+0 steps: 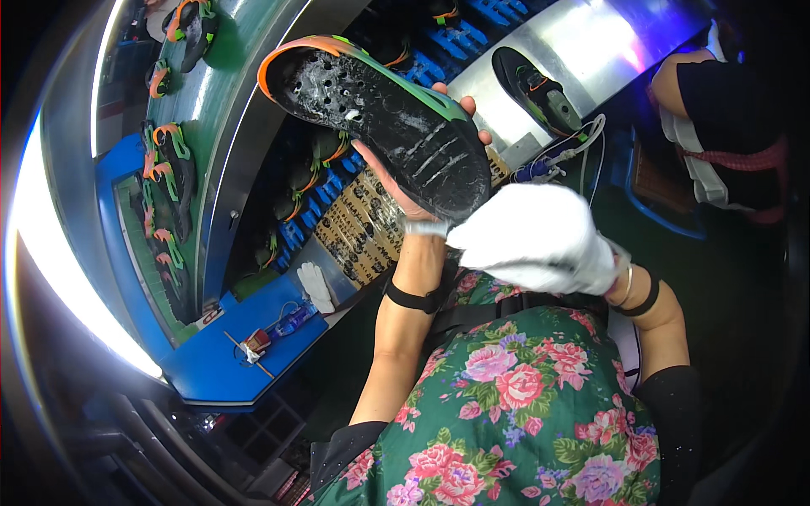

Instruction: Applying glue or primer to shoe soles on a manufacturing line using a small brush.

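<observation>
My left hand (395,187) is bare and wrapped round a shoe sole (401,143), with the thumb side on one edge and fingertips over the other. The sole's black hollow face is up, smeared with whitish patches at the toe and streaks toward the heel; its rim runs from orange to green. My right hand (540,240), in a white glove, is beside the heel end. Motion smears it and its fingers are hidden. A small pale blurred thing (426,228) shows at the heel, next to my left wrist; I cannot make out what it is.
A dark shoe upper (536,91) lies on the metal ledge (591,38). Several orange-green shoe parts (173,181) rest on the green conveyor at left. A white glove (315,287) and a blue-handled tool (287,325) are on the blue table (236,371). Another person (717,110) sits at right.
</observation>
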`<move>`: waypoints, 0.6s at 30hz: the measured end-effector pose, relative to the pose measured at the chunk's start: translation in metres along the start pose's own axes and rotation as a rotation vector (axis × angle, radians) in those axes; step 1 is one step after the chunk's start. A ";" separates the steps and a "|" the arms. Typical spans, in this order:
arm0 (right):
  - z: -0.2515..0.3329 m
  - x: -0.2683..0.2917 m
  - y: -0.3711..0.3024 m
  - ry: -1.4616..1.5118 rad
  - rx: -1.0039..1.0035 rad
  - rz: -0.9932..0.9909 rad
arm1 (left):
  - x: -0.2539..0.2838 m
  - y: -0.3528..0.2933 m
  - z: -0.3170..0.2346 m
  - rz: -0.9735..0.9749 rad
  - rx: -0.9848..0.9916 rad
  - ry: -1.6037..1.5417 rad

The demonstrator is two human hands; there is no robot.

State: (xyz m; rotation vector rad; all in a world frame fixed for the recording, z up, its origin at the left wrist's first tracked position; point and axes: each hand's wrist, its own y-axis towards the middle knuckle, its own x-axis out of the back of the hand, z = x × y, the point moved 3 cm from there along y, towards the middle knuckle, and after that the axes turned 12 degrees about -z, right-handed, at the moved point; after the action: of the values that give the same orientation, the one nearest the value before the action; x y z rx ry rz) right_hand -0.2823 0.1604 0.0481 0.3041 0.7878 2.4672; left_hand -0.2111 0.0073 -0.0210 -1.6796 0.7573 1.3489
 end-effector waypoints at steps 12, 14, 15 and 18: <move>-0.020 0.005 -0.007 0.164 -0.172 -0.052 | 0.006 -0.008 -0.020 0.048 0.168 0.219; -0.010 0.003 -0.004 -0.097 -0.032 -0.019 | 0.016 -0.006 -0.026 0.007 0.230 0.241; -0.010 0.000 -0.008 -0.189 0.055 0.006 | 0.014 -0.003 -0.026 0.006 0.222 0.238; -0.002 -0.008 -0.011 -0.082 0.052 0.140 | 0.008 0.000 -0.027 0.035 0.274 0.191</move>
State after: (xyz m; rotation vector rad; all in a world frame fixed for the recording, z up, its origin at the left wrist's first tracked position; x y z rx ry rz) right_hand -0.2719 0.1624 0.0393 0.4912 0.8219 2.5490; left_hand -0.1966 -0.0159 -0.0270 -1.5944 1.0365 1.0622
